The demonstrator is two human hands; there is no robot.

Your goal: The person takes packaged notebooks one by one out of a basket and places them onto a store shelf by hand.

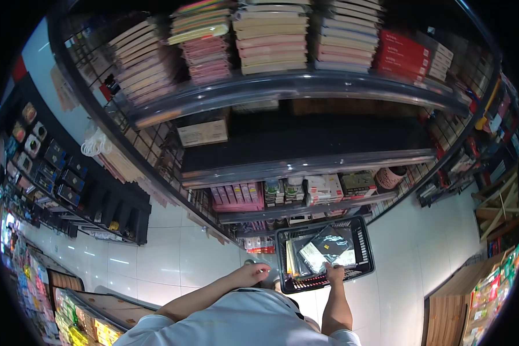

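Note:
A black plastic shopping basket (368,254) is in front of me, right of the middle. My right hand (335,273) is closed at its near side, apparently on the handle or rim, with the fingers partly hidden. Inside the basket lies a dark, shiny flat package (332,243) that reflects the light. Beside it are a white-labelled packet (312,257) and cream-coloured flat items (292,259). My left hand (251,273) hangs left of the basket, fingers loosely bent, holding nothing that I can see.
A dark shelf unit (305,167) stands ahead, with stacks of notebooks (271,40) and red boxes (402,55) on top. Lower down are a white box (203,133) and pink boxes (236,197). Display racks (57,173) line the left; a wooden cabinet (448,311) stands at right.

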